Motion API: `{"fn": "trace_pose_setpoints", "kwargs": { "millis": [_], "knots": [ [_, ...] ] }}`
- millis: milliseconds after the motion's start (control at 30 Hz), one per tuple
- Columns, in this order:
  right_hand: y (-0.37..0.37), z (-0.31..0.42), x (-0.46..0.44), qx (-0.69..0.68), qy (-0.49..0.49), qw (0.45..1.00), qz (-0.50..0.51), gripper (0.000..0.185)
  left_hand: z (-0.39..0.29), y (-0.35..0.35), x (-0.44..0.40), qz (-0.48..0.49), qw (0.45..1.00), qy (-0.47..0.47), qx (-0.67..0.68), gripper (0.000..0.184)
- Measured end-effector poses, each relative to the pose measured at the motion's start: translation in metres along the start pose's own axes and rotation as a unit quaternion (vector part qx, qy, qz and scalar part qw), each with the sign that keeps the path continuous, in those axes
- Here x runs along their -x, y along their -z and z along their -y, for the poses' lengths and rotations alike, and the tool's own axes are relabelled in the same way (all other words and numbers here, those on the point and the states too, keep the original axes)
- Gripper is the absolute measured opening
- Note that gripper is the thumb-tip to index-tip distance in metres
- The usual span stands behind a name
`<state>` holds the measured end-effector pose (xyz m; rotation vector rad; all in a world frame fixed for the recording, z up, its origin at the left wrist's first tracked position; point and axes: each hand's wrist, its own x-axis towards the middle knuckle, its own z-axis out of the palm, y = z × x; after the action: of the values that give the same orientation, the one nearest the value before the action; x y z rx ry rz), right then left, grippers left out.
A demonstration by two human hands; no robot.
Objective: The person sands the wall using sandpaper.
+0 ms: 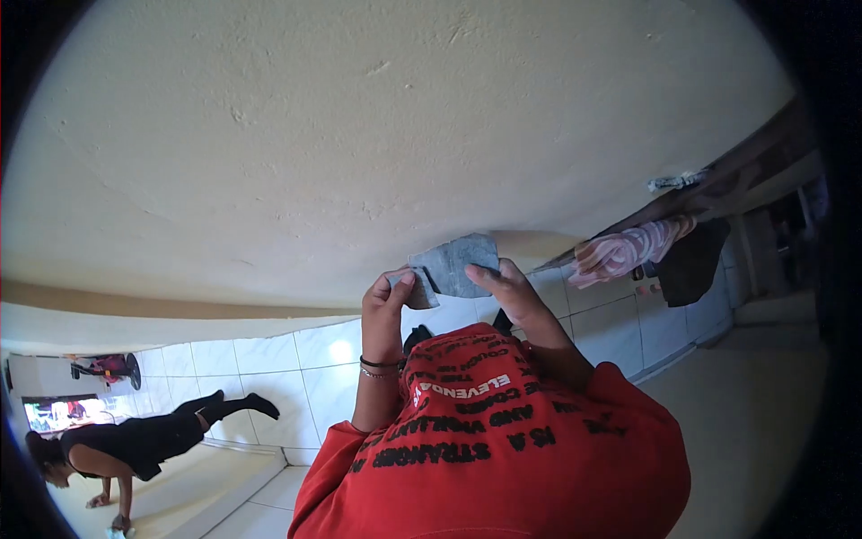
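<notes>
Far out to the left of both grips, a person in black clothes bends with arms reaching to a pale surface, well apart from this action. Nearer, below and left of the hands, runs a glossy white tiled floor: anything dropped would likely land there.

Now the left grip, a black band at its wrist, and it's pinched on a small, flat, grey-brown piece of sheet, thumb on top. Only a short edge is caught, so a sideways tug could pull it free.

Just right of that, between the grips, comes the larger blue-grey flat sheet, its outline uneven. A dark gap shows between the two; whether they join anywhere, nobody can tell from here. If they do, uneven pulling might send a tear crooked.

And the right grip! Thumb pressed flat on the big sheet, holding it at its right side; too hard a press might crease it. Beyond both grips rises the cream, rough-plastered wall, near enough that a sudden jerk forward could knock knuckles.

Well right of the grips, a pink-and-white striped cloth hangs clear of the action.
</notes>
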<state>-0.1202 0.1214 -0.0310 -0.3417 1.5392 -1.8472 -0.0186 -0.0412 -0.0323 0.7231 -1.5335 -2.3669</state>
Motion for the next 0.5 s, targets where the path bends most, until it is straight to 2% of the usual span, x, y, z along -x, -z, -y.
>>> {"fn": "trace_pose_setpoints", "kwargs": {
  "millis": [67,167,333,433,500],
  "knots": [
    [-0.005,0.008,0.004,-0.014,-0.002,1.000,0.000,0.030,-0.002,-0.001,0.003,0.008,1.000,-0.013,0.021,0.017],
    [0.002,0.008,0.007,0.002,-0.060,0.998,0.020,0.032,-0.002,-0.009,0.004,0.015,0.999,-0.027,0.029,0.015],
    [0.006,-0.005,0.000,-0.082,-0.042,0.981,0.172,0.045,-0.008,-0.018,0.003,0.013,0.999,-0.017,0.029,0.014],
    [-0.001,-0.004,0.001,-0.112,-0.084,0.979,0.149,0.049,-0.012,-0.021,0.003,0.018,0.999,-0.029,0.023,0.014],
    [-0.002,0.004,0.002,-0.128,-0.078,0.976,0.155,0.049,-0.012,-0.020,0.002,0.005,0.999,-0.032,0.035,0.014]
  ]
}}
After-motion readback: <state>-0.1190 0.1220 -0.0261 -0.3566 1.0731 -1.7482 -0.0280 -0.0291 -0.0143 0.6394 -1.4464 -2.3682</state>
